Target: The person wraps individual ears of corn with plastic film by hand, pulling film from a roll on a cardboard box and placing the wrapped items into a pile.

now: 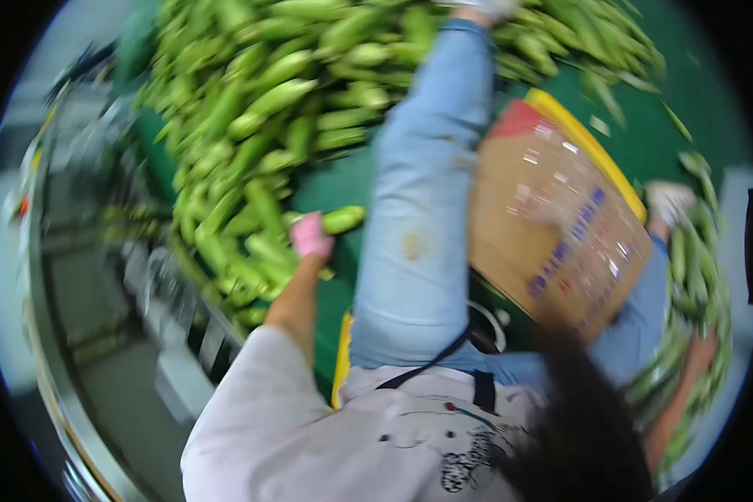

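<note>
My left hand [312, 234], in a pink glove, grips an ear of corn in its green husk [345, 219], whose pale end sticks out to the right. It is at the near edge of a large heap of unshucked corn [251, 119] on a green surface [332, 179]. Far out to the right, my bare-looking right hand [703, 345] is among a second pile of green corn ears [690, 257]. That hand is blurred and partly covered, so its grip is unclear.
Between my jeans-clad legs [420, 207] lies a printed cardboard sheet [539, 213] under clear plastic, beside a yellow edge [590, 150]. A metal frame [56, 351] with grey crates runs along the left. Loose husk leaves [676, 120] lie at upper right. Dark hair [583, 408] hides part of the lower right.
</note>
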Demonstrator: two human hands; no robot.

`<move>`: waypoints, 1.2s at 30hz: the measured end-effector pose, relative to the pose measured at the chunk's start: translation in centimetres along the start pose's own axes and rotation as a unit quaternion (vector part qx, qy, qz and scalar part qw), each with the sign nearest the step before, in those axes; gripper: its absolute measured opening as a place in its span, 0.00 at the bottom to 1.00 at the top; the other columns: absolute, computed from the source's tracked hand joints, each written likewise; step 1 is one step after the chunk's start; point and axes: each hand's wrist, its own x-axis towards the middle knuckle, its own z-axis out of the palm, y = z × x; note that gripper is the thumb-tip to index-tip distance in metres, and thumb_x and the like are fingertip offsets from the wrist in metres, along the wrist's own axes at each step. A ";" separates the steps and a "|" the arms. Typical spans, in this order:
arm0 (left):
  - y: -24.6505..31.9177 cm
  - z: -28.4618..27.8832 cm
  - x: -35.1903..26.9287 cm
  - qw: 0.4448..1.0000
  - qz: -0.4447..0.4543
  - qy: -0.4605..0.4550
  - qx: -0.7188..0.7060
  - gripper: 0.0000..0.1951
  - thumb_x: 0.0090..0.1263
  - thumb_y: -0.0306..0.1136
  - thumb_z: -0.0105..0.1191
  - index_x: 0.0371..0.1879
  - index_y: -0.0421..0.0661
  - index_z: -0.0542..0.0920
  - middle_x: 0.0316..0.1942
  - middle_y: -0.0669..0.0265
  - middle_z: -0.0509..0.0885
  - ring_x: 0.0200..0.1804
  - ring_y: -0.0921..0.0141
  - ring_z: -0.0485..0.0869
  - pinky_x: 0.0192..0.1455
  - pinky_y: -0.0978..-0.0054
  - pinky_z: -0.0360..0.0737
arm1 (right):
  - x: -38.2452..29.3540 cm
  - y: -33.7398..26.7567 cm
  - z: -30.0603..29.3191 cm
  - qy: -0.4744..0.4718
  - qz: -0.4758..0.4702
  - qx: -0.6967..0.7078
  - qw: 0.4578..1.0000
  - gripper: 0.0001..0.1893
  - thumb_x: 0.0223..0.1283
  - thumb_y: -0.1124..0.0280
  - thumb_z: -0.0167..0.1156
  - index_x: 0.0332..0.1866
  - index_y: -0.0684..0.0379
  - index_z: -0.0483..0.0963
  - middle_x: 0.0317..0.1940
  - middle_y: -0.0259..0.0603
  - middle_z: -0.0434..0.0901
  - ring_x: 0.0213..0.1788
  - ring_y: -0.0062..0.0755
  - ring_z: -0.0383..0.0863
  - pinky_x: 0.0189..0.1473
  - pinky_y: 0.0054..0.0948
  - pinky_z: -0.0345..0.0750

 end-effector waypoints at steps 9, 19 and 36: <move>14.4 -20.9 1.5 0.645 -0.016 0.217 -0.733 0.23 0.73 0.43 0.57 0.57 0.39 0.70 0.35 0.58 0.80 0.28 0.66 0.80 0.29 0.70 0.79 | -11.1 -34.9 -23.7 -0.144 0.285 0.551 0.771 0.24 0.62 0.62 0.66 0.59 0.67 0.75 0.41 0.42 0.81 0.37 0.31 0.79 0.43 0.29 0.77; 44.1 -24.3 0.0 0.703 0.709 0.000 -0.044 0.30 0.50 0.39 0.71 0.53 0.48 0.75 0.45 0.56 0.81 0.53 0.54 0.80 0.55 0.60 0.79 | -12.6 -38.3 -21.1 -0.166 0.301 0.763 0.548 0.13 0.66 0.66 0.63 0.48 0.62 0.73 0.46 0.38 0.80 0.48 0.34 0.80 0.49 0.30 0.77; 35.9 -16.6 -5.7 0.826 0.526 0.086 -0.184 0.36 0.51 0.52 0.69 0.55 0.43 0.72 0.54 0.49 0.74 0.56 0.51 0.74 0.59 0.55 0.71 | 4.5 -42.4 -23.5 -0.046 -0.261 0.408 0.873 0.53 0.41 0.63 0.77 0.77 0.45 0.57 0.69 0.45 0.67 0.66 0.48 0.71 0.66 0.45 0.70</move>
